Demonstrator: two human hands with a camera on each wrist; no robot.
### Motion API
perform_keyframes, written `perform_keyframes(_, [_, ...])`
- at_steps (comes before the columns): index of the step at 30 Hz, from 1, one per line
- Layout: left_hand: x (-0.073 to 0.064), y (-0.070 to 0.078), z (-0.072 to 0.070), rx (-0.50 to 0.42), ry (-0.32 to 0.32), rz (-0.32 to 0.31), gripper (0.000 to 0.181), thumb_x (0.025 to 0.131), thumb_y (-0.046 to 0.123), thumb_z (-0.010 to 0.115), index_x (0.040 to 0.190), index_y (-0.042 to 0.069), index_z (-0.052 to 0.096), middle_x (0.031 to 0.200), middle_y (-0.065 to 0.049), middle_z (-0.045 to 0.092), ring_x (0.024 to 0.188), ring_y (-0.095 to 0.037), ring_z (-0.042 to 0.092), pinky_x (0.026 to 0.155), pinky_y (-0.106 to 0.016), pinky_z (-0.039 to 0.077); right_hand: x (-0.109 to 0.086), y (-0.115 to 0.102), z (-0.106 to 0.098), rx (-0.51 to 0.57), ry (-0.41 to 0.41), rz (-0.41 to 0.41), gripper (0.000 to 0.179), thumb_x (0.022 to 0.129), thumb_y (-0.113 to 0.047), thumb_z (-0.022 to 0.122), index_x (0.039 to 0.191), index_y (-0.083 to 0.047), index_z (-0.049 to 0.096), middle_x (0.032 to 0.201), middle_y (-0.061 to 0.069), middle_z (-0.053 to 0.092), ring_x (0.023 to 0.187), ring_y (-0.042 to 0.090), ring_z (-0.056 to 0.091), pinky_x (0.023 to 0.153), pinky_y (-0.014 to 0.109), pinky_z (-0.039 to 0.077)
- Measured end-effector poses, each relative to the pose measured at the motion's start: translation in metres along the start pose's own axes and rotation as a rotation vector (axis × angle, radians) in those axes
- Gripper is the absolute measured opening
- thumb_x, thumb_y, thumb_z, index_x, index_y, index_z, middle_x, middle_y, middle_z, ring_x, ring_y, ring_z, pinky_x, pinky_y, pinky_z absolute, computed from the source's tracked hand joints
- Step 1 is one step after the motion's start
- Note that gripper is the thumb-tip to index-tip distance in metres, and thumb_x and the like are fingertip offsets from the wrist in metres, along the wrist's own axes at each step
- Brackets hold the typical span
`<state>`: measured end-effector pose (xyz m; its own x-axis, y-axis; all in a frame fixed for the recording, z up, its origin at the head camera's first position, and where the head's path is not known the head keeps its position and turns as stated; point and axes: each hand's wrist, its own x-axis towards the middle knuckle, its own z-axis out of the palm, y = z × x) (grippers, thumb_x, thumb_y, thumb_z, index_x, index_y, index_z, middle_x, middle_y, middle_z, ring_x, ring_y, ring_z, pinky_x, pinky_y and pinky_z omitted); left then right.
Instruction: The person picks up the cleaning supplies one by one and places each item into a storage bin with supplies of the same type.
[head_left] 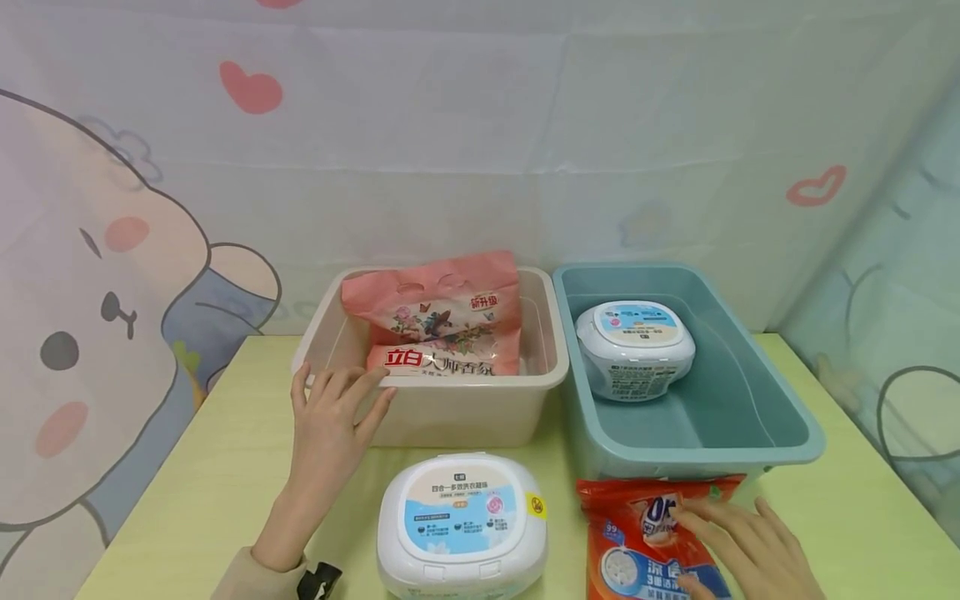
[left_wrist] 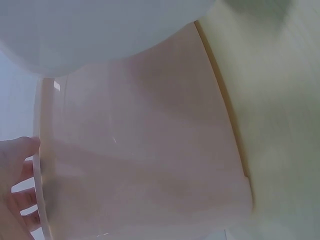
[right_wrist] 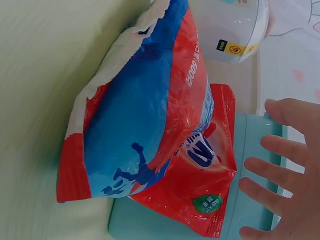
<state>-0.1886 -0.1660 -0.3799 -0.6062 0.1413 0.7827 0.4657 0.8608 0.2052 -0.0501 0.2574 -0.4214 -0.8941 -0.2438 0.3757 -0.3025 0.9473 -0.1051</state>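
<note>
My left hand (head_left: 333, 412) is at the front-left rim of the cream plastic bin (head_left: 457, 412), its fingertips resting along the edge with nothing gripped. Inside that bin a pink laundry detergent bag (head_left: 446, 325) leans upright. Over the red-and-blue laundry detergent bag (head_left: 630, 546) hovers my right hand (head_left: 750, 542), fingers spread. The right wrist view shows the same hand (right_wrist: 295, 170) apart from the standing bag (right_wrist: 135, 115). Between my hands sits a white lidded laundry pod tub (head_left: 461, 529) with a blue label.
A teal bin (head_left: 750, 375) stands to the right of the cream one, holding another white lidded tub (head_left: 637, 354) at its left side. Both bins are on a pale green table (head_left: 217, 433). A printed cloth (head_left: 480, 133) hangs behind them.
</note>
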Motion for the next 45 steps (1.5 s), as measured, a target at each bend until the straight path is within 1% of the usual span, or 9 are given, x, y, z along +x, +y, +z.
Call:
perform_keyframes(12, [0.0,0.001,0.001,-0.003,-0.002,-0.015,0.03,0.078,0.019,0.078,0.105,0.008,0.072,0.097,-0.013,0.066,0.099,-0.034,0.056,0.11,-0.064,0.02,-0.008,0.002,0.009,-0.025,-0.061,-0.045,0.079,0.056,-0.074,0.073,0.123,-0.035,0.059,0.115,-0.015,0.062,0.107,0.012,0.054,0.104,0.007,-0.019])
perform_keyframes(14, [0.0,0.001,0.001,0.0,-0.004,-0.015,0.03,0.078,0.019,0.078,0.105,0.009,0.072,0.097,-0.013,0.066,0.099,-0.034,0.056,0.11,-0.064,0.02,-0.011,0.001,0.01,-0.007,-0.076,-0.026,0.082,0.055,-0.078,0.071,0.125,-0.037,0.058,0.115,-0.016,0.061,0.106,0.013,0.055,0.117,0.026,-0.017])
perform_keyframes(16, [-0.001,0.001,0.002,0.003,-0.001,-0.014,0.029,0.079,0.02,0.077,0.106,0.009,0.072,0.097,-0.013,0.066,0.099,-0.034,0.056,0.11,-0.064,0.02,-0.013,0.0,0.013,0.009,-0.11,0.005,0.081,0.057,-0.079,0.069,0.126,-0.039,0.056,0.116,-0.015,0.061,0.107,0.014,0.055,0.12,0.056,-0.002])
perform_keyframes(19, [-0.001,0.0,0.002,0.006,0.009,-0.008,0.029,0.08,0.021,0.076,0.106,0.009,0.072,0.096,-0.014,0.066,0.098,-0.034,0.057,0.11,-0.064,0.02,-0.016,-0.001,0.017,0.042,-0.162,0.071,0.081,0.058,-0.082,0.065,0.127,-0.04,0.055,0.116,-0.016,0.061,0.109,0.015,0.055,0.116,0.065,0.004])
perform_keyframes(20, [-0.001,0.0,0.002,0.005,0.012,-0.007,0.029,0.08,0.021,0.076,0.106,0.009,0.072,0.096,-0.014,0.066,0.097,-0.034,0.058,0.11,-0.064,0.02,-0.017,-0.001,0.018,0.051,-0.17,0.083,0.081,0.058,-0.082,0.064,0.127,-0.04,0.056,0.116,-0.016,0.061,0.109,0.015,0.055,0.117,0.062,-0.004])
perform_keyframes(23, [-0.001,0.001,0.003,0.002,0.012,-0.009,0.03,0.08,0.022,0.076,0.107,0.008,0.072,0.096,-0.014,0.066,0.098,-0.034,0.058,0.11,-0.064,0.02,-0.019,0.0,0.021,0.065,-0.201,0.11,0.081,0.059,-0.085,0.061,0.126,-0.04,0.057,0.117,-0.018,0.06,0.11,0.014,0.055,0.117,0.062,-0.004])
perform_keyframes(25, [-0.001,0.001,0.003,-0.002,0.01,-0.014,0.031,0.08,0.021,0.077,0.107,0.008,0.072,0.097,-0.014,0.066,0.098,-0.034,0.058,0.11,-0.064,0.02,-0.019,0.001,0.023,0.046,-0.23,0.109,0.081,0.058,-0.086,0.059,0.125,-0.039,0.058,0.116,-0.019,0.061,0.109,0.012,0.055,0.11,0.068,0.018])
perform_keyframes(27, [-0.001,0.001,0.003,-0.004,0.008,-0.02,0.031,0.079,0.02,0.077,0.108,0.008,0.072,0.097,-0.014,0.066,0.099,-0.033,0.058,0.11,-0.064,0.02,-0.018,0.002,0.024,0.018,-0.276,0.109,0.081,0.057,-0.087,0.057,0.122,-0.039,0.06,0.116,-0.02,0.06,0.108,0.011,0.055,0.097,0.061,0.038])
perform_keyframes(45, [-0.002,0.002,0.002,-0.004,0.015,-0.027,0.031,0.08,0.02,0.077,0.108,0.009,0.072,0.097,-0.013,0.066,0.098,-0.033,0.058,0.11,-0.062,0.021,-0.022,0.0,0.035,-0.071,-0.421,0.141,0.091,0.055,-0.095,0.045,0.129,-0.042,0.056,0.122,-0.022,0.06,0.113,0.009,0.056,0.098,0.06,0.041])
